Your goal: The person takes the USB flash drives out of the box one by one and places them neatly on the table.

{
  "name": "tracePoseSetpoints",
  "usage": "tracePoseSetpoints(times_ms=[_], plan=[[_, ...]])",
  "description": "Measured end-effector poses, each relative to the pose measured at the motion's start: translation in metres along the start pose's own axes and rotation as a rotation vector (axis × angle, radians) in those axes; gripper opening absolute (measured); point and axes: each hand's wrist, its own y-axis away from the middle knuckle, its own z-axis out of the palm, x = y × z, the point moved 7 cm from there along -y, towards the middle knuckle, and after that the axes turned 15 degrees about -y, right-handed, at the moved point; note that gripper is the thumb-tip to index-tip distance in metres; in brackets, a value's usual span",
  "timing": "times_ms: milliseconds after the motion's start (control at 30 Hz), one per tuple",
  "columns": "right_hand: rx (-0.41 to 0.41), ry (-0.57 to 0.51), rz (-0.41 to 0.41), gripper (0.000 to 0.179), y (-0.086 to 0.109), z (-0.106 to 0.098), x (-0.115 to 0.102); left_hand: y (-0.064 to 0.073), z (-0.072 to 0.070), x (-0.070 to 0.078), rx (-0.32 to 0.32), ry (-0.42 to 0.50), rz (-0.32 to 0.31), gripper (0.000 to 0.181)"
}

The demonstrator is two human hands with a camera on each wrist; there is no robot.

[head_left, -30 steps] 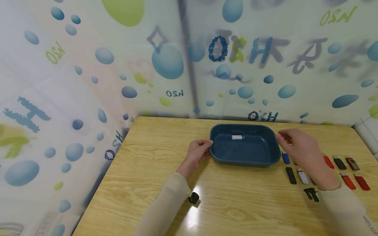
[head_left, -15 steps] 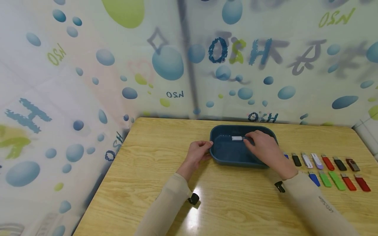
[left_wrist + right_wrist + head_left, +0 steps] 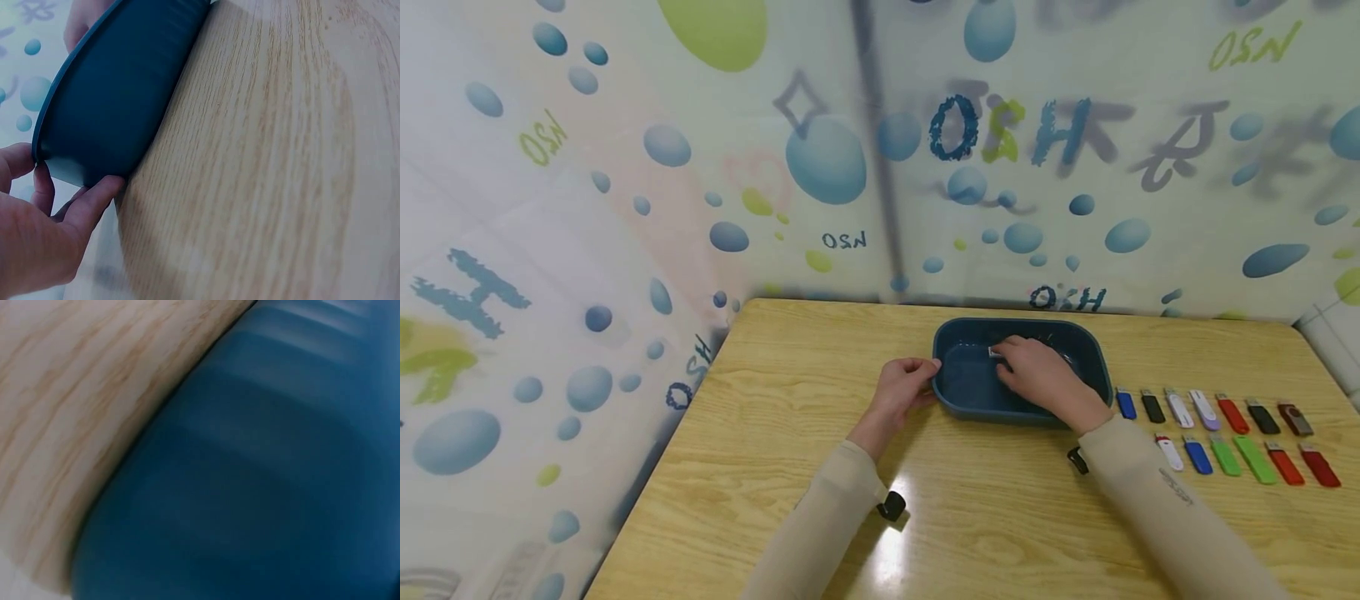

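A dark blue plastic basin (image 3: pixel 951 402) stands on the table near its back edge. My left hand (image 3: pixel 901 387) grips the basin's left end, thumb at the rim and fingers against the outer wall in the left wrist view. Inside the basin is my right hand (image 3: pixel 1037 375), its fingers curled over a white USB stick (image 3: pixel 994 352) on the basin floor. Only the left end of that stick shows; the hand covers the rest. The right wrist view shows just the blurred outer wall of the basin, without the fingers.
Right of the basin, two rows of USB sticks lie on the wooden table (image 3: pixel 820 350). They include a blue stick (image 3: pixel 1125 403), a purple-white stick (image 3: pixel 1205 410) and a green stick (image 3: pixel 1255 459). A patterned curtain (image 3: pixel 820 167) hangs behind the table.
My right hand has moved left from the basin's right rim, across the inside, onto the white USB stick. The left hand and the basin have stayed in place.
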Motion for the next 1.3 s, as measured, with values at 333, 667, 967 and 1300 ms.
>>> tracePoseSetpoints(times_ms=[333,667,967,1300], plan=[[0.000,0.086,-0.039,0.031,-0.008,0.004,0.000,0.000,0.000,0.001,-0.005,0.009,0.001,0.030],[-0.056,0.005,-0.015,0.023,-0.005,0.004,0.004,0.000,0.000,0.000,-0.007,0.010,-0.008,0.028],[0.090,0.039,0.122,0.024,0.002,-0.004,0.013,-0.001,-0.001,0.000,-0.002,-0.001,-0.013,0.027],[0.083,0.050,0.241,0.035,0.001,0.000,0.019,0.000,-0.001,0.001,-0.003,-0.013,-0.009,0.027]])
